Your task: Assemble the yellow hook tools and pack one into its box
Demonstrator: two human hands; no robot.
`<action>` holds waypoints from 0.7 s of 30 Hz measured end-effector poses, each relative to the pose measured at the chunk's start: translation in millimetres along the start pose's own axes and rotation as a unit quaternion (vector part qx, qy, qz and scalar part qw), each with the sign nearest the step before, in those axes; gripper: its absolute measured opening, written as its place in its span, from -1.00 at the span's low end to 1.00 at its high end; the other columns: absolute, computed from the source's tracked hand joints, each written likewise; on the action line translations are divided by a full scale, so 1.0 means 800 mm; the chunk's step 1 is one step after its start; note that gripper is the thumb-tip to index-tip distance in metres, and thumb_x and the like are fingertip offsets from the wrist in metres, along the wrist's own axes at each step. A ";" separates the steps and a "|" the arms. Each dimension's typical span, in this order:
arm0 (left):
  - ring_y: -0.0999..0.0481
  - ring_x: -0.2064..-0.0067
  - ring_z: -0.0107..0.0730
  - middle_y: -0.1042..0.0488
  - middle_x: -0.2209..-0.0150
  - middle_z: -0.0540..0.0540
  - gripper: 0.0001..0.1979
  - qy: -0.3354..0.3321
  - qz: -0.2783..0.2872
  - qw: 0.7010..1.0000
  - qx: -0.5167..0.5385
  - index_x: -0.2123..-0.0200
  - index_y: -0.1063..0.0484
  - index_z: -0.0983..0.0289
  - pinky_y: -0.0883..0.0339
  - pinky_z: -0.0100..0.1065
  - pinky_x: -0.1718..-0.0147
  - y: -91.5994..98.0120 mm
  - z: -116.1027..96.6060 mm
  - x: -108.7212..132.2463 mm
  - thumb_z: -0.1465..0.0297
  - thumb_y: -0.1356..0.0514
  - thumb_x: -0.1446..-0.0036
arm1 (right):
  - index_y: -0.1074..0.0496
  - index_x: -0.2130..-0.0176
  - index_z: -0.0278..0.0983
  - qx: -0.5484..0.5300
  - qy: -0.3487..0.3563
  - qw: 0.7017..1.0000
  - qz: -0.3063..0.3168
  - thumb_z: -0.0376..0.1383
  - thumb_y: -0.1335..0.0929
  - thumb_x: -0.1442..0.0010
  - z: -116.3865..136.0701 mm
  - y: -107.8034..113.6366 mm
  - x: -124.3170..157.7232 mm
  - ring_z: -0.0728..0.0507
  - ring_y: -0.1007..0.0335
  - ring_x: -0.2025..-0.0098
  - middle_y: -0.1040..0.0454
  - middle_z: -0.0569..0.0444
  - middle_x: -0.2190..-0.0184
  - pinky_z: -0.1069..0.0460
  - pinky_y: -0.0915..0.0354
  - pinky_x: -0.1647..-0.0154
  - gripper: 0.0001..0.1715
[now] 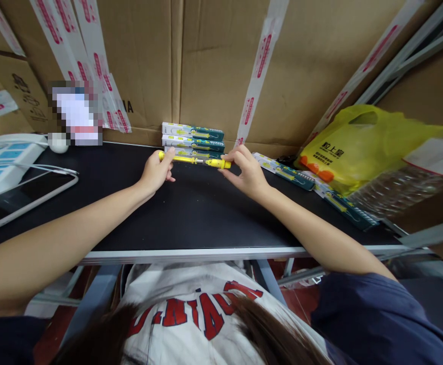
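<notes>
Got the slim yellow plastic pen-like tool (194, 160) pinched at both ends, left hand (156, 172) and right hand (246, 175), just above the black tabletop (191, 213). Three teal boxes (193, 138) stacked behind; more unstacked right.

Both bare arms stretched forward, left hand (156, 171) and right hand (245, 172) level, fingers pinched closed, wrists angled inward

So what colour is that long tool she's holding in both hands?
Yellow, with a clear middle section. The head view shows the tool held between both hands.
</notes>
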State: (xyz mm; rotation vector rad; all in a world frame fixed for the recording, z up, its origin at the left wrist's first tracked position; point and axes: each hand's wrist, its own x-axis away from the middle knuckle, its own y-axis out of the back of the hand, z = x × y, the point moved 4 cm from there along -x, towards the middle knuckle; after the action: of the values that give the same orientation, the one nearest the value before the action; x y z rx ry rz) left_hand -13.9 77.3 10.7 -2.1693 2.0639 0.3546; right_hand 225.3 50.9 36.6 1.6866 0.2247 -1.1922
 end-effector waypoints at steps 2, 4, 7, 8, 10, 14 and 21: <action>-0.16 0.69 -0.68 -0.17 0.59 -0.16 -0.72 0.004 0.000 1.000 0.001 0.41 -0.13 0.24 -0.37 -0.54 0.64 -0.001 -0.001 0.001 0.28 -0.05 -0.34 | -0.31 0.15 -0.20 -0.001 -0.001 1.000 -0.002 -0.29 -0.35 -0.22 0.000 -0.002 0.001 -0.18 -0.40 0.23 -0.40 -0.02 0.25 -0.07 -0.39 0.24 -0.84; -0.16 0.69 -0.68 -0.16 0.60 -0.17 -0.72 0.006 0.003 1.000 0.004 0.41 -0.13 0.24 -0.38 -0.56 0.64 -0.001 -0.001 0.002 0.26 -0.06 -0.34 | -0.27 0.15 -0.20 -0.011 -0.010 1.000 -0.002 -0.28 -0.34 -0.23 -0.002 -0.006 0.003 -0.16 -0.42 0.26 -0.43 -0.01 0.25 -0.06 -0.38 0.26 -0.82; -0.16 0.69 -0.69 -0.17 0.60 -0.17 -0.71 0.002 0.004 1.000 0.006 0.41 -0.13 0.24 -0.38 -0.56 0.63 0.000 -0.002 0.001 0.23 -0.07 -0.33 | -0.24 0.12 -0.21 -0.033 -0.035 0.999 0.023 -0.24 -0.33 -0.23 -0.006 -0.012 0.007 -0.14 -0.44 0.32 -0.48 -0.01 0.25 -0.03 -0.38 0.31 -0.77; -0.16 0.69 -0.69 -0.17 0.60 -0.17 -0.71 0.000 0.002 1.000 0.005 0.41 -0.13 0.24 -0.38 -0.56 0.63 0.000 -0.002 0.001 0.24 -0.08 -0.33 | -0.24 0.12 -0.21 -0.032 -0.043 0.998 0.037 -0.22 -0.34 -0.23 -0.008 -0.014 0.008 -0.14 -0.43 0.35 -0.48 0.00 0.27 -0.03 -0.38 0.33 -0.76; -0.15 0.69 -0.69 -0.17 0.60 -0.17 -0.71 -0.005 -0.002 1.000 0.001 0.42 -0.13 0.24 -0.38 -0.55 0.63 0.002 -0.001 -0.001 0.26 -0.08 -0.33 | -0.27 0.13 -0.21 -0.013 -0.048 0.998 0.050 -0.19 -0.35 -0.23 -0.009 -0.013 0.008 -0.14 -0.41 0.37 -0.47 0.02 0.31 -0.03 -0.37 0.34 -0.76; -0.14 0.70 -0.68 -0.16 0.60 -0.17 -0.72 -0.008 -0.004 1.000 -0.001 0.43 -0.13 0.24 -0.38 -0.54 0.64 0.001 0.000 -0.002 0.29 -0.07 -0.33 | -0.33 0.13 -0.19 0.012 -0.012 1.000 0.024 -0.22 -0.37 -0.22 -0.005 -0.004 0.003 -0.20 -0.40 0.19 -0.40 -0.04 0.21 -0.08 -0.39 0.23 -0.79; -0.14 0.69 -0.69 -0.17 0.60 -0.17 -0.70 -0.002 -0.005 1.000 0.006 0.42 -0.14 0.24 -0.38 -0.55 0.63 -0.001 -0.001 0.002 0.24 -0.10 -0.31 | -0.30 0.12 -0.20 -0.002 -0.002 1.000 0.022 -0.26 -0.35 -0.23 -0.002 -0.007 0.002 -0.17 -0.39 0.24 -0.40 -0.02 0.24 -0.08 -0.39 0.25 -0.80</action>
State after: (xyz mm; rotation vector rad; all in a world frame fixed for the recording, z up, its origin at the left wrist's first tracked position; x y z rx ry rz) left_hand -13.2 75.8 10.9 -2.1694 2.0468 0.3459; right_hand 223.6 54.2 32.3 1.6772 0.1861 -1.1625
